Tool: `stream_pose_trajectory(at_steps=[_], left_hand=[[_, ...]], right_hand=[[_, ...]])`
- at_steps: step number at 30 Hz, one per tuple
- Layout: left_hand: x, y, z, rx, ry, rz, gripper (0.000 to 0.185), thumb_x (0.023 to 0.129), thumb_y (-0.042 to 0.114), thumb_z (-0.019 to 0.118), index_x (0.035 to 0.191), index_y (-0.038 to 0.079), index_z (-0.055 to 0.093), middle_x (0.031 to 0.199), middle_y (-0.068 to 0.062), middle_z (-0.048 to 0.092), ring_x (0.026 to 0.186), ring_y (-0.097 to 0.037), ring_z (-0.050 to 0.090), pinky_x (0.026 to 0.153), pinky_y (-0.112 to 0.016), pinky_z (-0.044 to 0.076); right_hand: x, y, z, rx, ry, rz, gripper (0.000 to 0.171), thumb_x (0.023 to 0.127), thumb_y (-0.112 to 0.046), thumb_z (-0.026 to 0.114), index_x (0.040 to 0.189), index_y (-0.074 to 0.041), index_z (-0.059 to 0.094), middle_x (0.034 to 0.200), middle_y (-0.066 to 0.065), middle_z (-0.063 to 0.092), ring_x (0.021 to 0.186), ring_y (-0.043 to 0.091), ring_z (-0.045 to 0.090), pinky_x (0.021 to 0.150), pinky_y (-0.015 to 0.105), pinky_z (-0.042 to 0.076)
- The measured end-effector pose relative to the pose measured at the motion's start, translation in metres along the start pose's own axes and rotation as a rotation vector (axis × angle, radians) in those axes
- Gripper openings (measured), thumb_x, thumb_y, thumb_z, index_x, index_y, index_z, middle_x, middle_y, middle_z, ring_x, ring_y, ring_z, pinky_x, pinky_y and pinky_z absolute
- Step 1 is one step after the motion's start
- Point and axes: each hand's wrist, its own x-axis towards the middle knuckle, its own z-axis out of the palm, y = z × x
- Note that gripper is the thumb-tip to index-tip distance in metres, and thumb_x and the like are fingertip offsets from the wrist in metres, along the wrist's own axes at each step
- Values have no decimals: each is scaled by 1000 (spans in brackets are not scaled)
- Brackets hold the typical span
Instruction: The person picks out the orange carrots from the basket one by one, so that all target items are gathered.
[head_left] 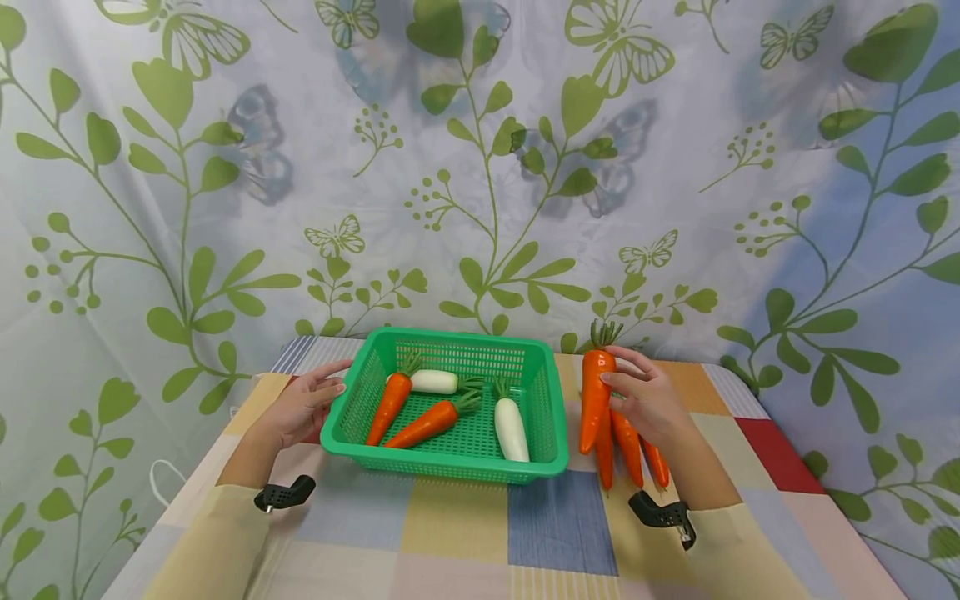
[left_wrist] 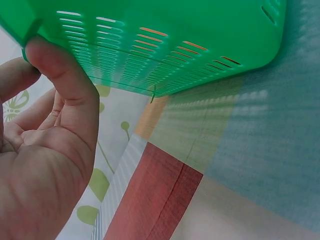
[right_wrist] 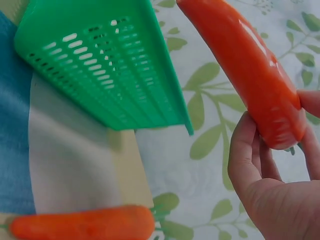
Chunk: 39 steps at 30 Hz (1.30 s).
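Your right hand (head_left: pixel 645 400) holds a carrot (head_left: pixel 595 392) upright just to the right of the green basket (head_left: pixel 555 417), its leafy top pointing up; your fingers (right_wrist: pixel 245 150) and thumb curl around its thick upper end, and its tip hangs clear of the table (head_left: pixel 465 533). Three more carrots (head_left: pixel 628 446) lie on the table under and just beside that hand. Your left hand (head_left: pixel 303 404) rests against the basket's left rim, the thumb (left_wrist: pixel 55 70) pressed to the edge and the fingers loosely extended, not wrapped around anything. Inside the basket lie two carrots (head_left: pixel 420 421) and two white radishes (head_left: pixel 512 429). The table wears a checked cloth, and a leaf-and-butterfly curtain (head_left: pixel 480 167) hangs behind it.
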Motion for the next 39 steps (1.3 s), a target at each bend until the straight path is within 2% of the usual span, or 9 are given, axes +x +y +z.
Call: stream_pose_trajectory(at_steps=[6, 16, 21, 29, 39], left_hand=[[0, 0, 0, 9, 9, 2, 65, 108, 14, 51, 163, 5, 17, 111, 3, 65, 99, -10, 71, 88, -31, 62], [-1, 0, -2, -15, -26, 19, 68, 108, 12, 51, 163, 4, 12, 110, 2, 65, 101, -12, 72, 89, -32, 62], [-2, 0, -2, -2, -8, 14, 67, 108, 14, 51, 163, 5, 14, 111, 2, 65, 102, -11, 72, 90, -32, 61], [-1, -1, 0, -4, 0, 12, 67, 108, 14, 51, 163, 5, 14, 114, 1, 64, 102, -11, 72, 89, -31, 62], [2, -2, 0, -3, 6, 18, 67, 108, 14, 52, 163, 6, 16, 124, -3, 64, 107, -13, 72, 91, -33, 61]], right_hand=[[-9, 3, -22, 21, 5, -24, 39, 102, -3, 58, 138, -18, 60, 108, -5, 67, 102, 13, 67, 87, 26, 60], [-25, 15, -67, 41, 1, -105, 40, 103, 2, 53, 138, -16, 62, 109, -4, 71, 98, 12, 70, 83, 26, 61], [-29, 21, -87, 58, 21, -99, 42, 103, 3, 52, 139, -16, 62, 111, -4, 71, 98, 12, 70, 84, 28, 62], [-33, 31, -109, -12, 95, -98, 44, 103, 0, 56, 144, -15, 59, 114, -7, 69, 103, 9, 69, 86, 26, 62], [-36, 33, -141, -83, 129, -73, 43, 102, -1, 57, 142, -18, 61, 111, -12, 72, 99, 5, 70, 82, 23, 62]])
